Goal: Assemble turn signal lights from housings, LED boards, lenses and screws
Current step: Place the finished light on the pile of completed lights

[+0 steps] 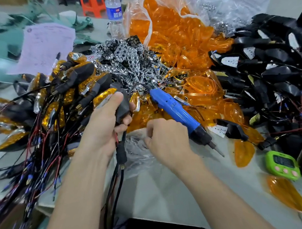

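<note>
Head-worn camera looks forward and steeply down, close over the cluttered table (211, 181).

Water bottle (113, 13), green timer (283, 165), lilac paper (47, 46).

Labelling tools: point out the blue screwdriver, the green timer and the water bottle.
blue screwdriver (174, 109), head view, middle of its blue body.
green timer (283, 162), head view, its display.
water bottle (114, 15), head view, its blue label.

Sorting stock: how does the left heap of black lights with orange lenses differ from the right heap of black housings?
The left heap of lights has orange lenses fitted; the right heap of black housings lies open, showing white boards. The left heap's wires spread out toward the near side; the right heap's lie tangled within. Both have black shells.
</note>
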### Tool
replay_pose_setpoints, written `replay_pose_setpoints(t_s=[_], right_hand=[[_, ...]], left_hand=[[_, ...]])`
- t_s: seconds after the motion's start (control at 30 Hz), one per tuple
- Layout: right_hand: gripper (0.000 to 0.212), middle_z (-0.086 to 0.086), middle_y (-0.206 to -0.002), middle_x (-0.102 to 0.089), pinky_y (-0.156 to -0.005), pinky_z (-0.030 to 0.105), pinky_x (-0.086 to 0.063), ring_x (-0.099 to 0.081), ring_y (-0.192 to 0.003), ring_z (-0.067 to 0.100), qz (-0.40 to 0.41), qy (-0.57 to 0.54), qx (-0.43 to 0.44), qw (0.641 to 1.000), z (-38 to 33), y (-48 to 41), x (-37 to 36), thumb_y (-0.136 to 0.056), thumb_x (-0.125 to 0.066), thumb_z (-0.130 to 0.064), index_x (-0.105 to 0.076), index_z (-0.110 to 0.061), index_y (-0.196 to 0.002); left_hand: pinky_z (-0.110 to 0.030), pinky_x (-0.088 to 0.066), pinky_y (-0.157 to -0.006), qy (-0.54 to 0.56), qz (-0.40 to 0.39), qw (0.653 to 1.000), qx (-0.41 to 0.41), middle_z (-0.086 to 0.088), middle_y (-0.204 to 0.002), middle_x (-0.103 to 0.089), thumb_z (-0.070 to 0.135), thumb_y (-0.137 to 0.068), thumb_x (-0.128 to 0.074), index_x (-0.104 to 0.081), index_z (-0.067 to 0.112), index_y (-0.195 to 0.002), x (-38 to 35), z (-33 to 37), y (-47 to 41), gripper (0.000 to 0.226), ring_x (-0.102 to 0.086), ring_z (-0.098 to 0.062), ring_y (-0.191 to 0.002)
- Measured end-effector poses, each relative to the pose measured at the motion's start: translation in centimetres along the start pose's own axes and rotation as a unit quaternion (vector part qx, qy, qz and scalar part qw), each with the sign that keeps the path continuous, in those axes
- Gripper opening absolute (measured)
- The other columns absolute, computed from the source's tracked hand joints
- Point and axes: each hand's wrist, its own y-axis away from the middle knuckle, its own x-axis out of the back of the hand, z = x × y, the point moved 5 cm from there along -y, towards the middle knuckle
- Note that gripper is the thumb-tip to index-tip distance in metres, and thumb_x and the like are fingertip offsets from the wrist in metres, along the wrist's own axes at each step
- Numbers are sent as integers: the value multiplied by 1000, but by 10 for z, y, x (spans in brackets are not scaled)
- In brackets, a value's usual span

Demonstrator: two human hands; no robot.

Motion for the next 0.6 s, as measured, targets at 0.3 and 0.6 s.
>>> replay_pose_setpoints(t_s=[0.3,0.6], right_hand=[[14,-3,-74,-65,-61,33,-37,-63,-74,27,-49,3,45,998,-6,6,-9,-95,-61,-30,-74,-25,-94],[3,-8,-72,-66,-67,34,-52,-63,-73,16,-49,-87,-11,995,8,2,-8,-89,-73,-27,-75,-27,-87]], left_hand=[[-15,-28,-37,-56,-53,997,1,-5,-81,-67,7,-74,-69,-67,5,-104,-10,-10,6,31,-45,-8,-52],[-26,-50,-48,-159,-18,987,-31,-29,-91,-69,15,-67,-74,-71,1,-102,-15,-6,5,37,-59,-18,-54]])
